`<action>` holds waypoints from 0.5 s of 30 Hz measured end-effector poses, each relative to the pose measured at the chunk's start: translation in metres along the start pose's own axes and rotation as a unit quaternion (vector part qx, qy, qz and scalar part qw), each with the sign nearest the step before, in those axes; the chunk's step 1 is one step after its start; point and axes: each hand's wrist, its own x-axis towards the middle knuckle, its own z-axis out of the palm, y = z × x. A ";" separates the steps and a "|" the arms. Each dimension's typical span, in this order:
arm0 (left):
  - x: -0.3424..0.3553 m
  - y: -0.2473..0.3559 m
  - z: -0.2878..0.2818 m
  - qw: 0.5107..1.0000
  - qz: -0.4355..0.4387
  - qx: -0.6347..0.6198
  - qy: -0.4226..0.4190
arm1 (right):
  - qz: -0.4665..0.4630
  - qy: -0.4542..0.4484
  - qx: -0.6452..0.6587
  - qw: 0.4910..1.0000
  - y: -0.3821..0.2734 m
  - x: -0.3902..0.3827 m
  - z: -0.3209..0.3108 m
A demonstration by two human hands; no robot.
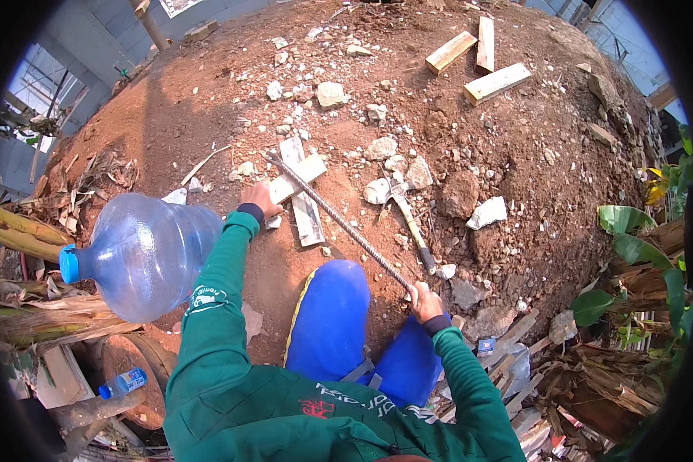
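My left hand (262,199) is closed on the left end of a short wooden block (309,169). The block lies crosswise over a pale wooden plank (308,220) on the dirt. My right hand (425,302), beside my blue-clad knee, is wrapped round the near end of a long ribbed steel bar (354,233). The bar slants away to the upper left and passes over the block; its far tip looks flattened. To the right of the bar, a claw hammer (410,223) lies on the ground among stones, its handle toward me.
A large clear blue water jug (150,254) lies on its side by my left arm. Three wood offcuts (497,83) rest at the far right. White stones (487,213) litter the reddish soil. A small bottle (123,383) is at lower left; banana leaves (627,219) edge the right.
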 end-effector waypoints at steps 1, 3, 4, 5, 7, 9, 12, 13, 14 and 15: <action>0.000 -0.001 0.001 1.000 -0.019 0.004 -0.015 | 0.001 -0.004 -0.005 1.000 -0.001 0.002 -0.002; 0.001 -0.001 0.003 0.999 -0.030 0.022 -0.021 | 0.026 -0.026 0.048 0.998 -0.004 -0.001 -0.006; 0.002 -0.002 0.003 0.999 -0.021 0.016 -0.023 | 0.036 -0.038 0.083 0.995 -0.006 -0.007 -0.009; 0.003 -0.002 0.003 1.000 -0.012 0.004 -0.024 | 0.059 -0.054 0.112 0.990 -0.007 -0.014 -0.014; 0.001 -0.002 0.002 0.998 -0.048 -0.007 -0.034 | 0.078 -0.083 0.156 0.981 -0.013 -0.039 -0.023; -0.008 0.001 -0.001 0.997 -0.064 -0.031 -0.031 | 0.097 -0.087 0.188 0.974 -0.022 -0.066 -0.028; -0.033 0.008 -0.002 0.997 -0.018 -0.058 0.049 | 0.166 -0.084 0.298 0.936 -0.031 -0.120 -0.038; -0.043 0.012 0.000 0.997 -0.006 -0.060 0.052 | 0.176 -0.070 0.307 0.933 -0.032 -0.141 -0.040; -0.053 0.014 0.001 0.996 0.004 -0.063 0.058 | 0.191 -0.062 0.314 0.928 -0.032 -0.160 -0.042; -0.061 0.017 0.003 0.996 0.006 -0.064 0.061 | 0.210 -0.057 0.329 0.919 -0.032 -0.177 -0.043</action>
